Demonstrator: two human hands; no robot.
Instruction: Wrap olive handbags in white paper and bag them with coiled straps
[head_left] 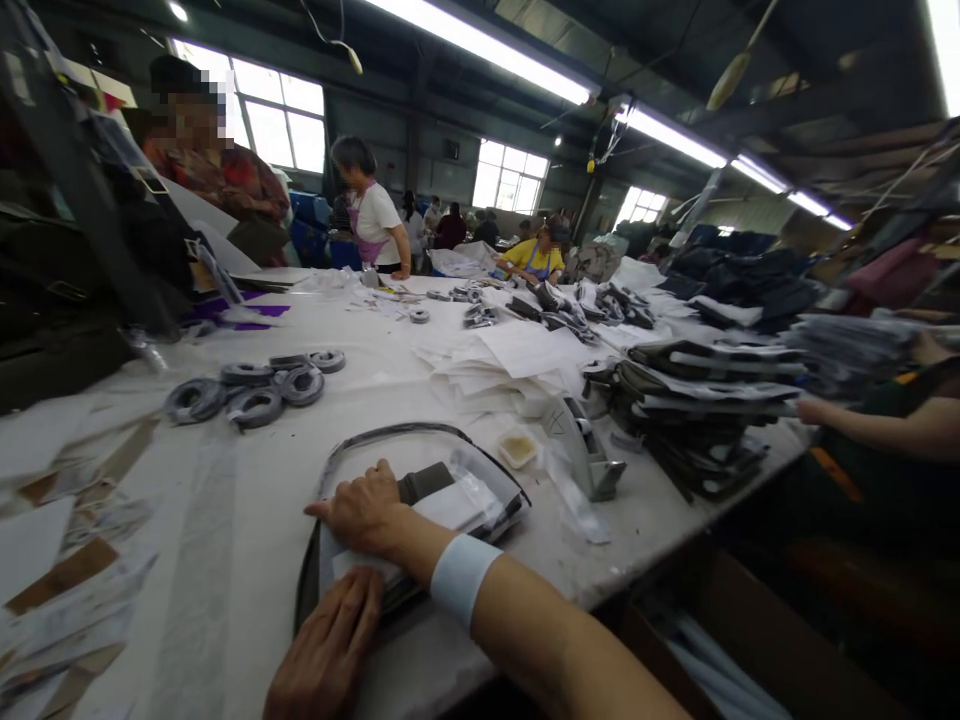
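Observation:
A dark, rounded bag (431, 428) lies on the table in front of me, with a pale lining, white sheets and clear plastic on it. My right hand (364, 508), with a light blue band on its wrist, is on top of the bag. Its fingers are bent down onto the bag and its thumb sticks out to the left; the fingertips are hidden. Flat on the bag's near edge rests my left hand (330, 645), fingers stretched out side by side. A dark green rolled piece (425, 484) shows beside my right hand.
A tape dispenser (581, 450) and a small yellowish dish (517, 448) stand right of the bag. Grey coiled strips (255, 407) lie behind left. Stacked dark bags (712, 385) sit at right, near a co-worker's arm (877, 425). Loose papers (517, 355) lie mid-table.

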